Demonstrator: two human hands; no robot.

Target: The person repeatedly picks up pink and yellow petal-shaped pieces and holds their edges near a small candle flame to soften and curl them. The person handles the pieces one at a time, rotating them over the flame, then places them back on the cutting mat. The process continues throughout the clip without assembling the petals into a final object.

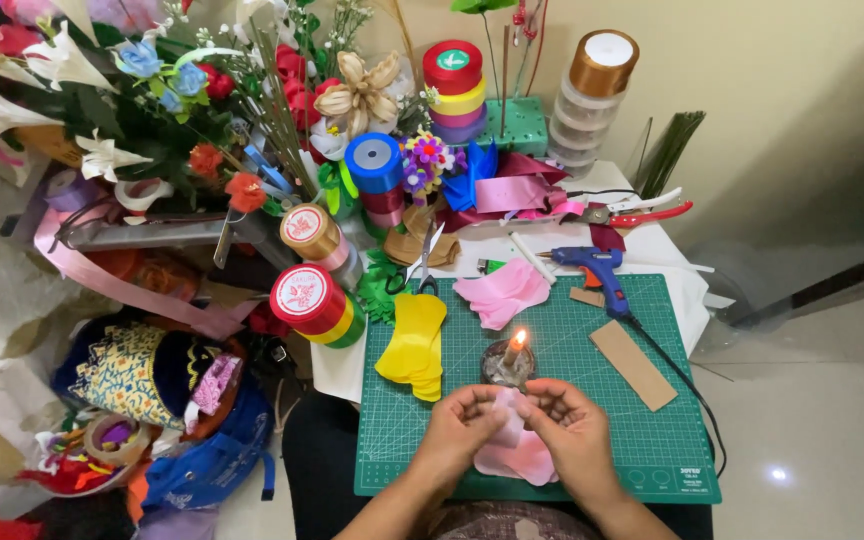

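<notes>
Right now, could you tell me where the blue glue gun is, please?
In the head view, the blue glue gun lies at the far right edge of the green cutting mat, beyond the lit candle and just below the red-handled pliers.

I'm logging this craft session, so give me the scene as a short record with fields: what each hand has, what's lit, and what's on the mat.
left hand: left hand pinches the pink petal piece with its fingers
right hand: right hand pinches the same piece from the other side
flame: lit candle just beyond the hands
mat: green cutting mat
on mat: yellow petals, pink petals, cardboard strip
tools: blue glue gun, scissors
</notes>
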